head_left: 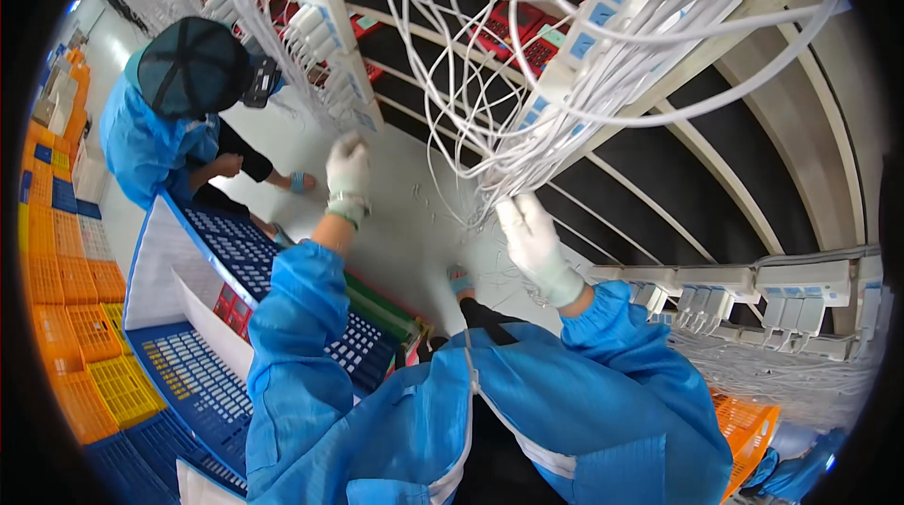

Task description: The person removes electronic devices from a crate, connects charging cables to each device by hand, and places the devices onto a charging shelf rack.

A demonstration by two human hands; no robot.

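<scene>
My left hand (348, 171), in a white glove, is raised over the floor at centre left. Its fingers are curled in, and whatever they may hold is hidden. Farther right, my right hand (537, 241), gloved too, is at the lower end of a thick bundle of white cables (565, 133). Its fingers press together against the cables where they gather; the thumb cannot be seen. Loose loops of cable hang above and between my hands. Beside the bundle, a white strip with blue labels (589, 30) runs along the rack.
Red handheld devices (504, 30) sit on the rack (697, 143) behind the cables. A person (155, 138) in blue, wearing a dark cap, is at left. Blue perforated crates (202, 368) stand beside my left arm; orange crates (61, 270) line the far left. White adapters (796, 312) hang at right.
</scene>
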